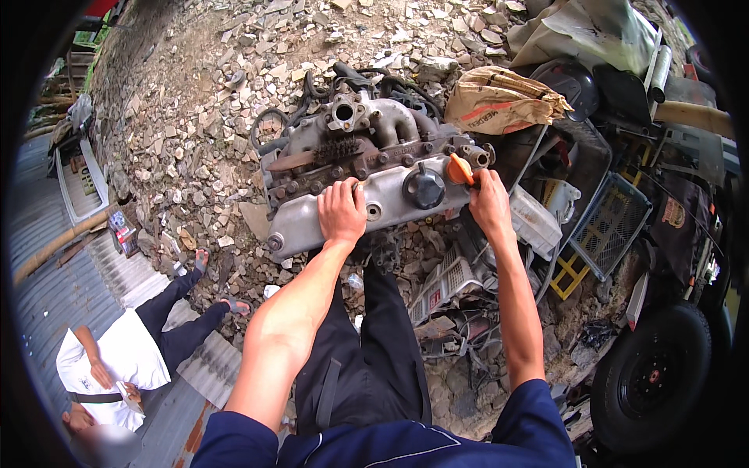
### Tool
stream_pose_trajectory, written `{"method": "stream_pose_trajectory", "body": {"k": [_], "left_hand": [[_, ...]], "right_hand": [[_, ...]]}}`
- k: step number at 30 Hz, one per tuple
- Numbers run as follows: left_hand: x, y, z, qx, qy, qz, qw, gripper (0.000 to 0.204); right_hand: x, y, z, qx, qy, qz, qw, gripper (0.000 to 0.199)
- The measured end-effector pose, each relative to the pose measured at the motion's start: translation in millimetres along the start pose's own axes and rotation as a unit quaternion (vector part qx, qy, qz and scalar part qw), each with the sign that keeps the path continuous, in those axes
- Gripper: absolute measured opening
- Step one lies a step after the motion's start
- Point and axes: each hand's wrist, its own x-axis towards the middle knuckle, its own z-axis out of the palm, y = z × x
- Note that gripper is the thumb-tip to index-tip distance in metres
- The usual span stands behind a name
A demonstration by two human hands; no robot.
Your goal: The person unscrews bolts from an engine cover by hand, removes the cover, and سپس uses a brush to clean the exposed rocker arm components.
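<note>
A grey metal engine cylinder head [390,154] with a valve cover [300,222] stands in front of me. My left hand [341,212] is closed on the cover left of its middle, fingertips bent over the upper edge. My right hand [490,204] is at the cover's right end, fingers closed at the edge of an orange plastic piece [459,168]; its fingertips are partly hidden. Between my hands, a black filler cap [424,188] sits on the cover beside a round hole [374,211]. A wire brush [337,152] with a wooden handle lies across the engine's top.
Broken stone covers the ground [211,101]. To the right lie a brown sack [503,100], a grey plastic crate [611,226], scrap parts and a tyre [651,374]. At the lower left, another person in a white shirt [125,355] is beside corrugated sheets [47,234].
</note>
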Motion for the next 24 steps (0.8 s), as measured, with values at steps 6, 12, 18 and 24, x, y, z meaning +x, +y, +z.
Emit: {"method": "stream_pose_trajectory", "body": {"k": [6, 12, 18, 24], "left_hand": [[1.2, 2.5, -0.2, 0.000, 0.005, 0.007, 1.000, 0.019], [0.2, 1.6, 1.8, -0.006, 0.015, 0.007, 1.000, 0.015], [0.4, 2.0, -1.2, -0.005, 0.009, 0.002, 1.000, 0.018], [1.1, 2.7, 0.3, -0.010, 0.007, 0.006, 1.000, 0.018]], "right_hand": [[-5.0, 8.5, 6.7, -0.059, -0.042, 0.067, 0.995, 0.018], [-8.4, 17.4, 4.2, 0.014, -0.008, -0.041, 0.999, 0.021], [-6.3, 5.5, -0.4, -0.011, -0.039, 0.101, 0.994, 0.022], [-4.1, 19.4, 2.8, 0.002, 0.018, -0.100, 0.995, 0.021]]}}
